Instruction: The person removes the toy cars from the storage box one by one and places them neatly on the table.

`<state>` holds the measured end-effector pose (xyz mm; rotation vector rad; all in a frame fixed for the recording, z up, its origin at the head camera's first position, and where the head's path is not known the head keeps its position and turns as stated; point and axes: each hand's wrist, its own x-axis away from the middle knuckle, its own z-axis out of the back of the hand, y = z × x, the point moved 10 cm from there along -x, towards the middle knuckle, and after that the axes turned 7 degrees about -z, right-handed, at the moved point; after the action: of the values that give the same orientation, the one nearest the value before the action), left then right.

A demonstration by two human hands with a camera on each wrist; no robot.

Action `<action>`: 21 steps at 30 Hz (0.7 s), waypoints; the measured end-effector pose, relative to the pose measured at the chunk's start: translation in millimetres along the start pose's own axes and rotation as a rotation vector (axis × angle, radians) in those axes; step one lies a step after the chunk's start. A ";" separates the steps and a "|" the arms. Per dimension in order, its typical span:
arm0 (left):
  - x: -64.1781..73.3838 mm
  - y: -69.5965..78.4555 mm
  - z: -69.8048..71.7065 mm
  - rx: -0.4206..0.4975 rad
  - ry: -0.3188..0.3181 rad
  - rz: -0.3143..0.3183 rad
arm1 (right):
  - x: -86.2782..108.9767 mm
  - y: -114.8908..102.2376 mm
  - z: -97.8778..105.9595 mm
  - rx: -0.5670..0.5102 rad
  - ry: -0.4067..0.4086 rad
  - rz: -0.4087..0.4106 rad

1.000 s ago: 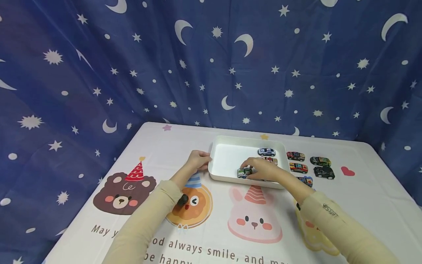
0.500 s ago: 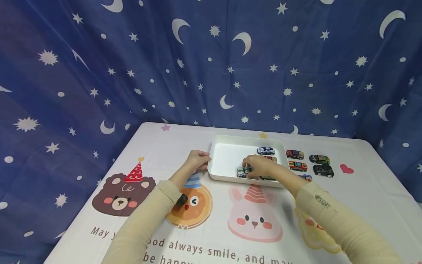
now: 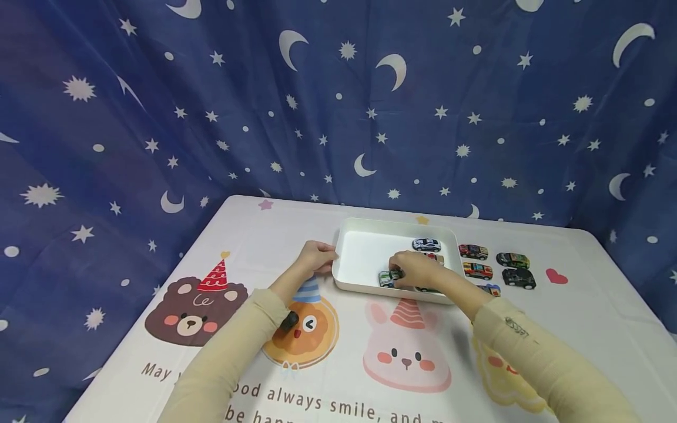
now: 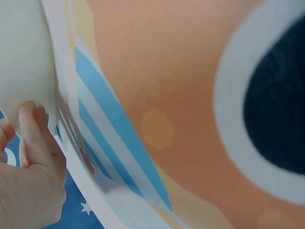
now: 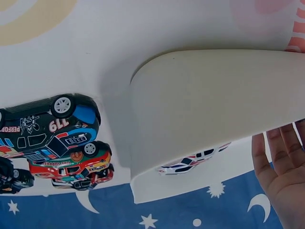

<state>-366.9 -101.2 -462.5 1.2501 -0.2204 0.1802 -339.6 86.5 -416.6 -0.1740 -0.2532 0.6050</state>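
A shallow white tray (image 3: pixel 362 254) lies on the table. My left hand (image 3: pixel 316 257) grips its left end; in the left wrist view the fingers (image 4: pixel 32 131) lie against the tray's outer wall (image 4: pixel 26 52). Inside the tray, near the front wall, my right hand (image 3: pixel 418 270) pinches a green-and-white toy car (image 3: pixel 387 279). A white toy car (image 3: pixel 426 244) stands at the tray's back right, and others beside it are partly covered by my right hand. The right wrist view shows the tray wall (image 5: pixel 214 95) hiding the pinched car and my fingertips.
Right of the tray stand several toy cars, among them a red one (image 3: pixel 478 271), a black one (image 3: pixel 519 278) and a green one (image 3: pixel 513 260). My right forearm passes over the tray's front right corner. A blue starry curtain (image 3: pixel 317 106) hangs behind the table.
My right hand and the green-and-white car have shifted very slightly left within the tray. The left hand keeps its grip on the tray's end.
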 end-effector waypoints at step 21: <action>-3.4 -2.6 0.2 0.017 0.000 -0.006 | 23.2 15.8 26.1 -0.111 0.092 -0.029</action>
<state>-369.4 -102.2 -465.8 1.2672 -0.2160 0.1774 -337.1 115.0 -391.1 -0.3035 -0.2002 0.5527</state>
